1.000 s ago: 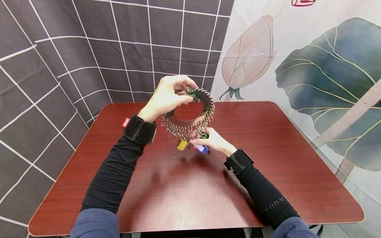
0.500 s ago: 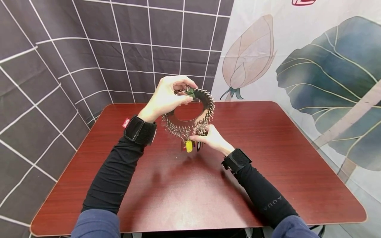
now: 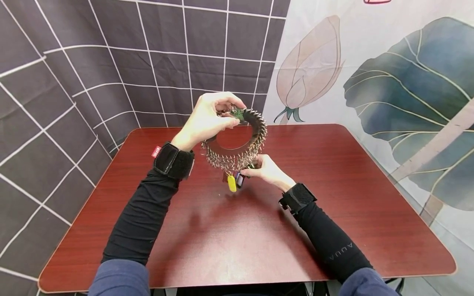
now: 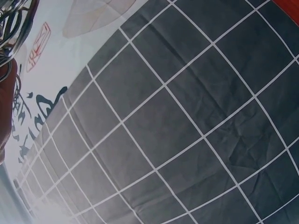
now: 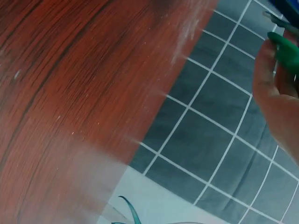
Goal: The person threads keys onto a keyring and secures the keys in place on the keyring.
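Observation:
A shiny metal ring (image 3: 259,128) lined with many small metal clasps is held up above the table, tilted. My left hand (image 3: 209,117) grips its upper left rim between thumb and fingers, near a green patch. A yellow tag (image 3: 231,183) and a dark bluish tag (image 3: 239,179) dangle below the ring's lower edge. Just right of them, my right hand (image 3: 272,172) pinches a small green tag (image 5: 288,55), seen best in the right wrist view. Only a corner of the ring (image 4: 14,28) shows in the left wrist view.
Below both hands lies a reddish-brown wooden table (image 3: 185,238). A dark grey cloth with white grid lines (image 3: 166,70) hangs behind and to the left. A white cloth with a flower and leaf print (image 3: 307,74) hangs at the right.
My left hand keeps the ring in nearly the same place. The right fingers shift among the hanging tags; the yellow tag has swung a little, and the blue and white one has moved out of view.

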`<state>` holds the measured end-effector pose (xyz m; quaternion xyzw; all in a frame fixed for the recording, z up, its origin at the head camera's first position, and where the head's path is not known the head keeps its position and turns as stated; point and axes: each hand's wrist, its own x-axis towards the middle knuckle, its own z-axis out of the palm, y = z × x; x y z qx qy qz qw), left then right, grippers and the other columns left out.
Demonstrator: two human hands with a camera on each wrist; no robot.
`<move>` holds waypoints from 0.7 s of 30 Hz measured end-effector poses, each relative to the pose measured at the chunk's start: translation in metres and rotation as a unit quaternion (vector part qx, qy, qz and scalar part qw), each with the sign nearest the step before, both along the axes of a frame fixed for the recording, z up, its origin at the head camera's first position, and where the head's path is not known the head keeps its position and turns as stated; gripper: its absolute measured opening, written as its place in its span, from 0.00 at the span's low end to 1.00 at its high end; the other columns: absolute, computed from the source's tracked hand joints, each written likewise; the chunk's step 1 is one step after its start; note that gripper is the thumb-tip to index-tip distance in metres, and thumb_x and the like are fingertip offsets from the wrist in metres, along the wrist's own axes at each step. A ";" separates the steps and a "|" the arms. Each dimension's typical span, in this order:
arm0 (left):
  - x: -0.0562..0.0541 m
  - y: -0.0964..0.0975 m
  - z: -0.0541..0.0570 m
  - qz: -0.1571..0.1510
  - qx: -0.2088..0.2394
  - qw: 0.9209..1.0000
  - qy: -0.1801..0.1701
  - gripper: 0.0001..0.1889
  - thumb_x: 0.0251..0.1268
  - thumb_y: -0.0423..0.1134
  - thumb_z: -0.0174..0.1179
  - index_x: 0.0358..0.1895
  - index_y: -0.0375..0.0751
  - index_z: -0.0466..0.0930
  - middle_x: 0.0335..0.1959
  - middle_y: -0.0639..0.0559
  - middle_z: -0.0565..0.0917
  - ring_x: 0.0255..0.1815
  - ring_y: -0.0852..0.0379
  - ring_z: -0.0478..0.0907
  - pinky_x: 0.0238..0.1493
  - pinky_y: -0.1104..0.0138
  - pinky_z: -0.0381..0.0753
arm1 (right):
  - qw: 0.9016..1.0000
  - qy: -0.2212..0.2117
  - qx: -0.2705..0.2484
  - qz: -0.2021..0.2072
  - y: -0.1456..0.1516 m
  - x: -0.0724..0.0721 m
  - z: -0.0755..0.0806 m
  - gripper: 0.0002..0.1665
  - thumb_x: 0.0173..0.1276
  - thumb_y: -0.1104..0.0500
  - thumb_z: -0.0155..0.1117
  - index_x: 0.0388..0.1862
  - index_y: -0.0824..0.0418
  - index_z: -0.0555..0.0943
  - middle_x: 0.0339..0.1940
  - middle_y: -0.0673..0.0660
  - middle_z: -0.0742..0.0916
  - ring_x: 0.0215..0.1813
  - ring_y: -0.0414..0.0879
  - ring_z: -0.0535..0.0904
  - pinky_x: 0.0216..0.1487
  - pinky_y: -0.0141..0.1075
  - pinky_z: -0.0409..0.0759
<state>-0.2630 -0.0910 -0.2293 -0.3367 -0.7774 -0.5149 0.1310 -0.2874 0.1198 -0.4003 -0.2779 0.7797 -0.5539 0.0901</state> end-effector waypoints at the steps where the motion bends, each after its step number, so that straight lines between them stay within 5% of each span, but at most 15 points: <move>1: 0.000 0.001 0.000 0.000 0.000 1.000 -0.001 0.14 0.48 0.21 0.62 0.41 0.33 0.83 0.31 0.42 0.84 0.21 0.61 0.74 0.22 0.73 0.69 | 1.000 -0.003 -0.004 0.005 0.001 0.000 0.000 0.13 0.59 0.63 0.67 0.41 0.71 0.83 0.27 0.50 0.87 0.27 0.33 0.75 0.31 0.28 0.72; 12: 0.000 0.000 0.000 -0.007 0.006 1.000 0.001 0.14 0.49 0.23 0.64 0.41 0.38 0.84 0.34 0.44 0.86 0.24 0.60 0.77 0.29 0.72 0.76 | 1.000 -0.006 0.018 0.023 -0.009 0.005 0.001 0.18 0.57 0.59 0.71 0.45 0.62 0.81 0.31 0.44 0.85 0.33 0.35 0.75 0.38 0.29 0.74; 21: -0.001 0.000 -0.001 -0.008 0.003 1.000 -0.001 0.14 0.49 0.23 0.63 0.41 0.38 0.84 0.35 0.48 0.86 0.25 0.59 0.78 0.33 0.70 0.80 | 0.999 0.026 0.046 -0.008 -0.005 0.004 0.002 0.09 0.55 0.59 0.68 0.31 0.63 0.80 0.19 0.42 0.77 0.24 0.35 0.67 0.26 0.29 0.65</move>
